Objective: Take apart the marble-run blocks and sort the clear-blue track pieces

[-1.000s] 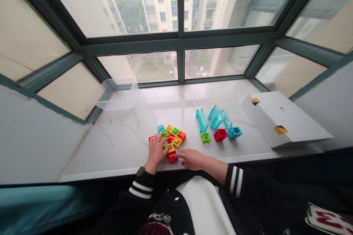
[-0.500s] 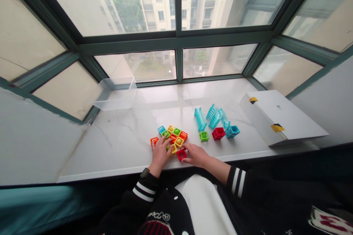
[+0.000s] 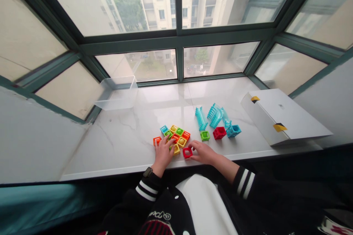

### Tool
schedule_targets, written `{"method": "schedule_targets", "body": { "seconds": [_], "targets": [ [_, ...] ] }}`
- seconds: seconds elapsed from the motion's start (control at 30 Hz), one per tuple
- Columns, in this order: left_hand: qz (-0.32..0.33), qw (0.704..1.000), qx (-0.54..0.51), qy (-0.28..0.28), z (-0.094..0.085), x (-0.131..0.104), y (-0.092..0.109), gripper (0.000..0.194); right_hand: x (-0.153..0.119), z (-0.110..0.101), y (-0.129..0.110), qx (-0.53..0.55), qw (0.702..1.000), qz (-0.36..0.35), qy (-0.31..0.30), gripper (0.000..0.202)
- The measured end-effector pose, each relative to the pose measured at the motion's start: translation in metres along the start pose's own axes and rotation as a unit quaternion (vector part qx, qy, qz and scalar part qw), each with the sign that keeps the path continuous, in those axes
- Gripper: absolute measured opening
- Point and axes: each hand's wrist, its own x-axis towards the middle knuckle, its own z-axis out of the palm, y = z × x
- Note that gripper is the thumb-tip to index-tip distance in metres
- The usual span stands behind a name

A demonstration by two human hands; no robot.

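My right grip (image 3: 203, 152), pinching one red hollow plastic cube (image 3: 187, 156); my left grip (image 3: 163, 153), spread on multicoloured plastic block cluster (image 3: 175, 137); step, seemingly: single-cube positioning, next calling for steady fingers.

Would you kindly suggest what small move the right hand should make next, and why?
I would probably ease the near red block rightward, toward the separate green block. The right hand has its fingers at that red block, which sits apart from the block cluster, while the left hand lies over the cluster.
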Motion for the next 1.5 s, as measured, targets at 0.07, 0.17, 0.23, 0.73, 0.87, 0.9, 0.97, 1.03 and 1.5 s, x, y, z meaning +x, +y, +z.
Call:
{"method": "schedule_targets", "body": {
  "seconds": [0.07,0.17,0.23,0.73,0.87,0.9,0.97,1.03,1.5],
  "targets": [
    [-0.003,1.0,-0.005,-0.001,0.0,0.0,0.001,0.035,-0.005,-0.007,0.008,0.021,1.0,0.001,0.02,0.037],
    [-0.005,1.0,-0.017,-0.002,-0.001,0.001,0.002,0.035,-0.013,-0.017,0.018,0.037,0.998,0.007,0.055,0.039],
    [-0.001,1.0,-0.03,-0.007,-0.001,0.001,0.002,0.035,-0.018,-0.022,0.02,0.046,0.996,0.006,0.078,0.039],
    [-0.023,0.917,-0.397,-0.036,-0.011,0.003,0.047,0.042,-0.011,-0.029,-0.008,0.074,0.981,-0.046,0.172,0.039],
    [-0.07,0.866,-0.485,-0.103,0.0,0.001,0.056,0.054,-0.01,-0.028,-0.019,0.075,0.98,-0.072,0.168,0.038],
    [-0.071,0.859,-0.494,-0.111,0.002,0.001,0.057,0.056,-0.01,-0.027,-0.02,0.076,0.98,-0.076,0.168,0.037],
    [-0.067,0.848,-0.512,-0.123,0.006,0.0,0.058,0.059,-0.01,-0.027,-0.02,0.079,0.98,-0.081,0.163,0.036],
    [-0.063,0.836,-0.529,-0.128,0.009,0.0,0.058,0.06,-0.01,-0.026,-0.018,0.082,0.98,-0.083,0.159,0.037],
    [-0.11,0.81,-0.564,-0.12,0.006,0.004,0.063,0.069,-0.011,-0.03,-0.017,0.09,0.979,-0.067,0.173,0.043]
  ]
}}
